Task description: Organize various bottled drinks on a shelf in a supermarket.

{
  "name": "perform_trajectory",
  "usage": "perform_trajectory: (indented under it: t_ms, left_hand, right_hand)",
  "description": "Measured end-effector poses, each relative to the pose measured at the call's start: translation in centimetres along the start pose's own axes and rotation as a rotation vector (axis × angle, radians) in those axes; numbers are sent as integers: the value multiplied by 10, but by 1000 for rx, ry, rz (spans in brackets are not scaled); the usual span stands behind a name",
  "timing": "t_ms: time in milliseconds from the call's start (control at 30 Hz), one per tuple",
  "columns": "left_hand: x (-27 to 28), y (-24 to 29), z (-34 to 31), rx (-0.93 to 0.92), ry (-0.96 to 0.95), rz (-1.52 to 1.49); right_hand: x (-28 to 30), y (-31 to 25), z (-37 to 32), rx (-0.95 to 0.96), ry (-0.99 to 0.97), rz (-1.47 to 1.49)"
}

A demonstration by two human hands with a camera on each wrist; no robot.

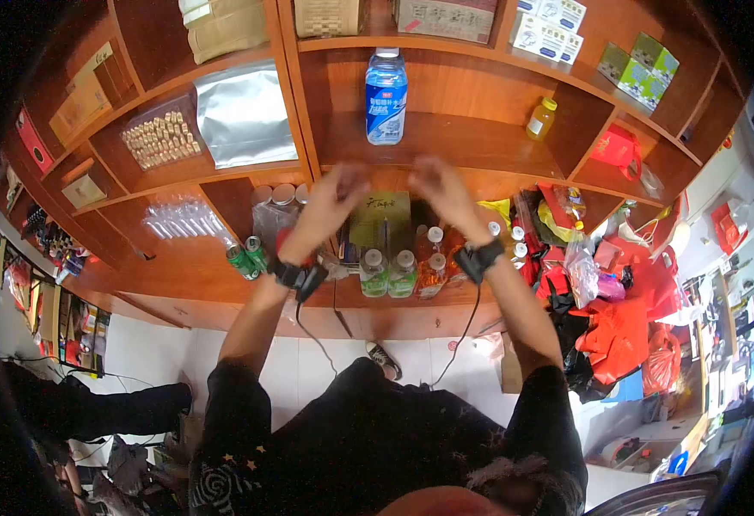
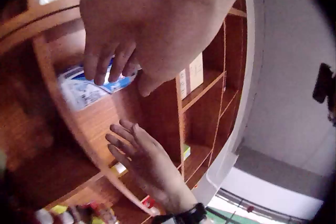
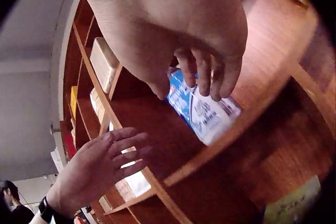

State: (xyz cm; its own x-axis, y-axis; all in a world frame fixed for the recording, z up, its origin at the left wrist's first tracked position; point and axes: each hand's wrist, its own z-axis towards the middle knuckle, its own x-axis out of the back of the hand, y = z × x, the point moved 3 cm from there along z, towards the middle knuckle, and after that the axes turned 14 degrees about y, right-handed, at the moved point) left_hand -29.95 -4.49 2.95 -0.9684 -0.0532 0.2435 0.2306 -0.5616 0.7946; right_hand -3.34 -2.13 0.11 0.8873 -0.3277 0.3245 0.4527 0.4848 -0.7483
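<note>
A large clear bottle of blue liquid with a white cap (image 1: pixel 386 103) stands upright on the middle shelf in the head view. My left hand (image 1: pixel 330 202) is raised in front of the shelf, below and left of the bottle. On the other side, my right hand (image 1: pixel 446 193) is held up facing it, with a gap between the two. Both have loosely bent fingers and hold nothing. In the left wrist view the fingers of the left hand (image 2: pixel 136 29) overlap the bottle (image 2: pixel 84 92). The right wrist view shows the bottle (image 3: pixel 205 111) beyond the right hand (image 3: pixel 178 29).
Green-labelled bottles (image 1: pixel 402 275) and orange drink bottles (image 1: pixel 433 273) stand on the lower counter, before a gold-coloured box (image 1: pixel 379 219). Green cans (image 1: pixel 244 260) lie to the left. A small yellow bottle (image 1: pixel 541 119) shares the middle shelf. Red bags (image 1: pixel 613 335) crowd the right side.
</note>
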Motion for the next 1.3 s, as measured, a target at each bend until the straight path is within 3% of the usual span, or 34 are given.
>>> perform_trajectory:
  t_ms: [33,100,167,267,333,400,467,600,633,700,867,967,1067,1133,1233,1267,1300]
  left_hand:
    - [0,23,24,-54,48,-14]
    - [-5,36,72,-337,206,219]
    - [-20,22,125,-393,294,100]
    - [-38,12,180,-361,330,179]
    - [-46,0,204,-234,252,71]
    - [-51,-6,212,-115,165,-9]
    - [-49,8,199,-263,238,50]
    - [-36,28,156,-471,302,62]
    - [-32,33,138,-493,310,75]
    - [-18,55,104,-491,296,91]
    - [22,79,41,-505,315,131]
    - [45,81,3,-330,192,231]
    - [57,42,-28,-297,180,326]
    - [61,18,-51,-221,175,261]
    - [55,-63,-84,25,115,103]
    - [51,-90,-96,46,107,147]
    - [46,-118,-108,64,103,190]
  right_hand:
    - [7,-19,30,47,58,-3]
    - [11,-49,93,103,160,-28]
    - [-5,-48,149,149,202,-70]
    - [-27,-59,205,242,170,-69]
    - [-42,-60,222,216,59,7]
    - [-45,-58,228,244,86,63]
    - [-38,-70,213,164,82,-3]
    - [-16,-109,160,477,210,-155]
    - [-13,-122,144,452,180,-133]
    - [-6,-156,112,467,159,-183]
    - [-20,-180,58,435,49,-144]
    - [-39,-187,28,381,-81,-128]
    - [-75,-155,3,371,-148,-216]
    - [-100,-134,-19,222,-264,-214]
    - [-138,-88,-52,159,-362,-158]
    - [-151,-71,-63,26,-447,-225]
    - [-168,-41,-77,13,-455,-258]
